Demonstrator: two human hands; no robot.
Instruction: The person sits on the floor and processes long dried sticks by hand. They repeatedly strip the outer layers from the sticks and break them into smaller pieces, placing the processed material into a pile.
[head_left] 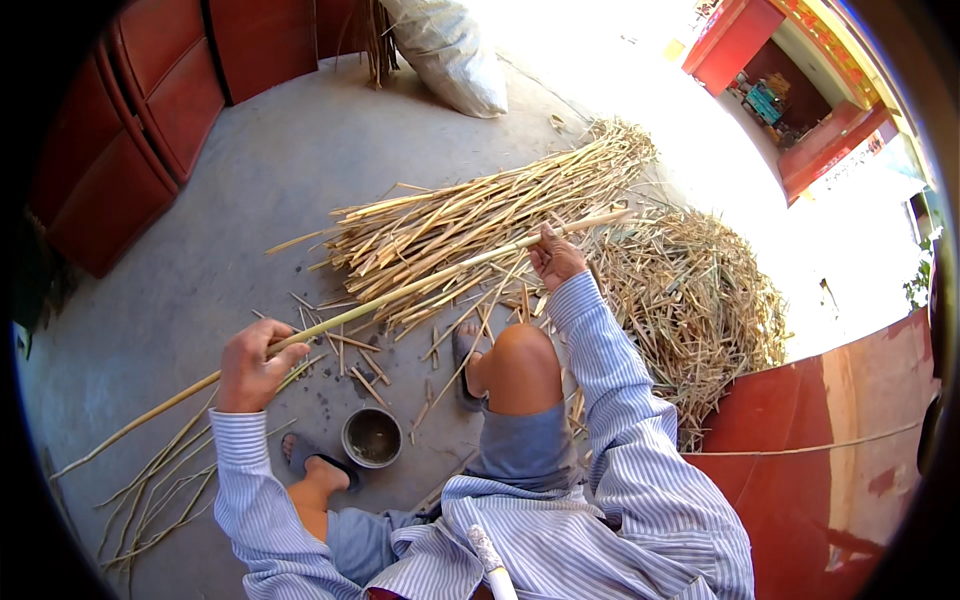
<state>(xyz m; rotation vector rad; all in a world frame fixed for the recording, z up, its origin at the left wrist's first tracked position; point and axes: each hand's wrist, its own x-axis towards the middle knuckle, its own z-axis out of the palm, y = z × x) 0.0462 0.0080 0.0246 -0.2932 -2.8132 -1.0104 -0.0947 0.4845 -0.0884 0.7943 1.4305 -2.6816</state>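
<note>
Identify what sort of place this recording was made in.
Probably a household yard or open-fronted work area: a bundle of dry stalks and a heap of short clippings lie on a bare grey floor, opening onto bright daylight.

Red panels [170,90] stand along the grey floor [230,210] at upper left, a white sack [455,60] to their right. At lower right is a red sheet [790,410], patchily worn. At upper right, a red building [738,48] opens onto something teal [765,103]; green leaves [917,286] show below.
</note>
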